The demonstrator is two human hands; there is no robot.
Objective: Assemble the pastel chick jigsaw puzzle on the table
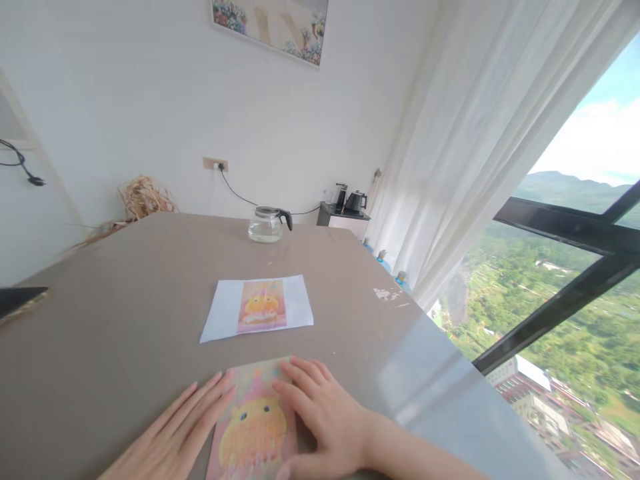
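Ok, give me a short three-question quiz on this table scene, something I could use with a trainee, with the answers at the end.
1. True or false: both hands rest flat on the picture card at the table's near edge.
2. Multiple choice: what lies on the table straight beyond the card? A) a white sheet with a printed picture B) a laptop C) a plate
3. What stands at the far end of the table, by the wall?

Key
1. True: the left hand lies along the card's left edge, the right hand on its right side, fingers spread.
2. A, the white sheet.
3. A glass jug with a black handle.
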